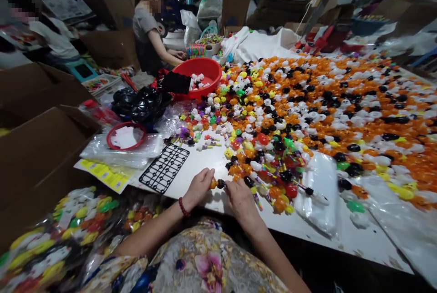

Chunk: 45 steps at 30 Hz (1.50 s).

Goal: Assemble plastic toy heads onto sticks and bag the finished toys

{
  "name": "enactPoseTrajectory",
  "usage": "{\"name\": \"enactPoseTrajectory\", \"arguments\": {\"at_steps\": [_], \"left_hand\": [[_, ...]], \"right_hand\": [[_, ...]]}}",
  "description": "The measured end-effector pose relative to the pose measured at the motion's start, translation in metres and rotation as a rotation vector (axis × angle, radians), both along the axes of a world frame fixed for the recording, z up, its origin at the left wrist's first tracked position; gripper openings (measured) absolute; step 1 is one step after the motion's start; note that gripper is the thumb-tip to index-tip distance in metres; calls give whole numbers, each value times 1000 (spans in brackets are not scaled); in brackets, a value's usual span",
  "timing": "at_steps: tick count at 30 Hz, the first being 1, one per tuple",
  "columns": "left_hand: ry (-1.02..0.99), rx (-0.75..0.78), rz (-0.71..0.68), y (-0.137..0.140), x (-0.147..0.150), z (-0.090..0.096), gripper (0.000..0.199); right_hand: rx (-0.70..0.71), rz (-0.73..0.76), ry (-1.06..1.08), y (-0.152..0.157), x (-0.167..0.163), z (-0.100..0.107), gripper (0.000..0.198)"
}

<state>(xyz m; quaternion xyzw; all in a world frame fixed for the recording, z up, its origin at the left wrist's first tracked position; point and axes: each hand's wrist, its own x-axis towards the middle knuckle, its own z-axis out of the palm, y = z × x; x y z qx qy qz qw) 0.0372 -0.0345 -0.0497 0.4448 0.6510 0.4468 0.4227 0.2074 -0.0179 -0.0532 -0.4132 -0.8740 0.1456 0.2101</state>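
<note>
My left hand (199,187) is closed on a small orange plastic figure (213,184) over the front edge of the white table (208,159). Close against it, my right hand (241,196) pinches a small black plastic figure (221,184). The two pieces meet between my fingertips; whether they are joined I cannot tell. Left of my hands lies a black plastic grid (164,168) with rows of round openings. To the right, a loose pile of colourful figures and printed sticks (269,179) reaches close to my right hand.
A large heap of orange, white and black figures (341,102) covers the table's right side. Clear plastic bags (316,197) lie at right. A small red basket (126,136) and a big red basin (211,72) stand left. A co-worker (148,29) sits beyond; cardboard boxes (44,147) flank me.
</note>
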Motion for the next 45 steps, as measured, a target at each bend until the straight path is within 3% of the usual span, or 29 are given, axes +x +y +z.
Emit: {"name": "enactPoseTrajectory", "arguments": {"at_steps": [4,8,10,12,15,22,26,34,37,42,45], "left_hand": [[44,-24,-40,-32,-33,-2,57],[630,85,47,-64,-94,-3,44],[921,45,44,-78,-121,-7,49],[1107,-39,-13,-89,-137,-15,56],[1237,-62,-109,-101,-134,-26,57],[1247,130,-356,-106,-59,-29,54],[1211,74,-511,-83,-18,-19,59],[1103,-7,-539,-40,31,-6,73],[1011,57,-515,-41,27,-4,65],[915,286,-361,-54,-20,-10,19],[947,371,-190,-62,-55,-21,22]], "right_hand": [[-219,-48,158,-10,9,-10,18],[-433,-99,297,-12,20,-19,16],[-475,-132,325,-9,22,-22,17],[-488,-172,342,-5,21,-25,19],[-508,-208,371,1,17,-27,20],[-631,-237,510,4,8,-29,26],[-730,-243,600,8,3,-35,28],[-726,-221,635,19,4,-44,34],[-675,-231,670,22,8,-43,36],[-673,-276,760,20,10,-39,39],[-716,-282,831,15,0,-35,45]]}}
